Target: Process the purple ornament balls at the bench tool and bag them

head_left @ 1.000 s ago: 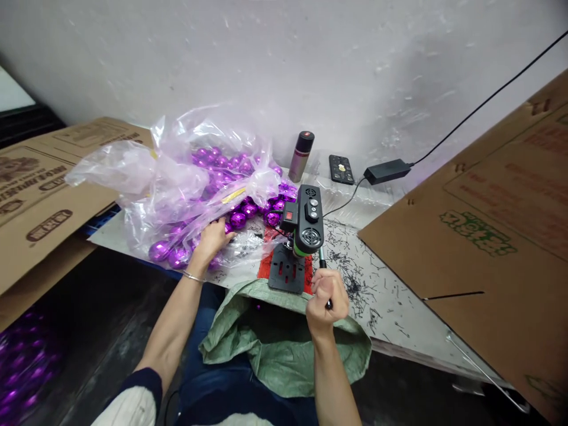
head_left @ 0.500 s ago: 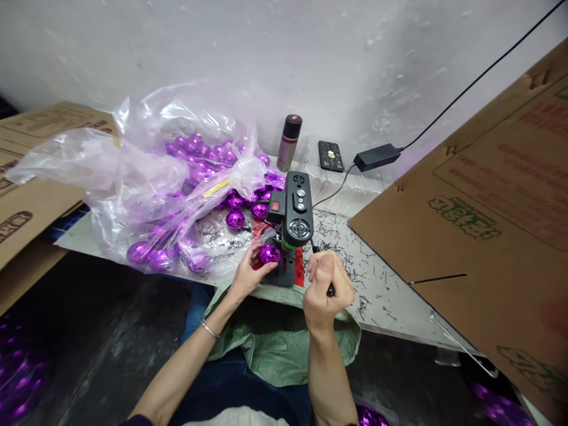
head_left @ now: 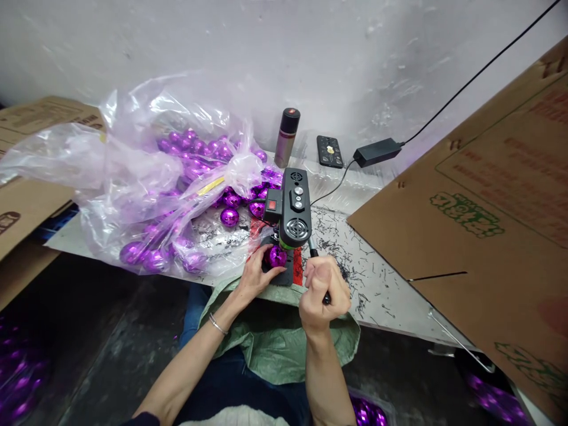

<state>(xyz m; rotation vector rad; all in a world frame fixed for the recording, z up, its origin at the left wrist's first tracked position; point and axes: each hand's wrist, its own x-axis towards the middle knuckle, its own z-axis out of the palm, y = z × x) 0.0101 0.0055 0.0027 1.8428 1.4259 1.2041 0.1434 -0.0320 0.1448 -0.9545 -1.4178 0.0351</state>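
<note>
A shiny purple faceted ball [head_left: 277, 256] is held between the thumb and fingers of my left hand [head_left: 258, 271]. It lies under the front end of a black bench-top press [head_left: 296, 207], above the press's dark base plate [head_left: 284, 278]. My right hand [head_left: 325, 290] is wrapped in a fist round the black-gripped lever handle [head_left: 327, 299] at the press's right side. More purple balls [head_left: 229, 217] lie to the left, many of them under or inside a clear plastic bag [head_left: 151, 171].
Behind the press stand a spray can [head_left: 287, 137], a phone [head_left: 329, 151] and a black power adapter [head_left: 377, 152] with its cable. Cardboard boxes flank the table, a large one [head_left: 470, 236] at right. Dark thread-like scraps [head_left: 361, 290] litter the tabletop. Green cloth [head_left: 284, 346] hangs over my lap.
My left hand has moved slightly right with the purple ball, bringing it farther under the press head. My right hand stays closed round the lever. The view has shifted a little.
</note>
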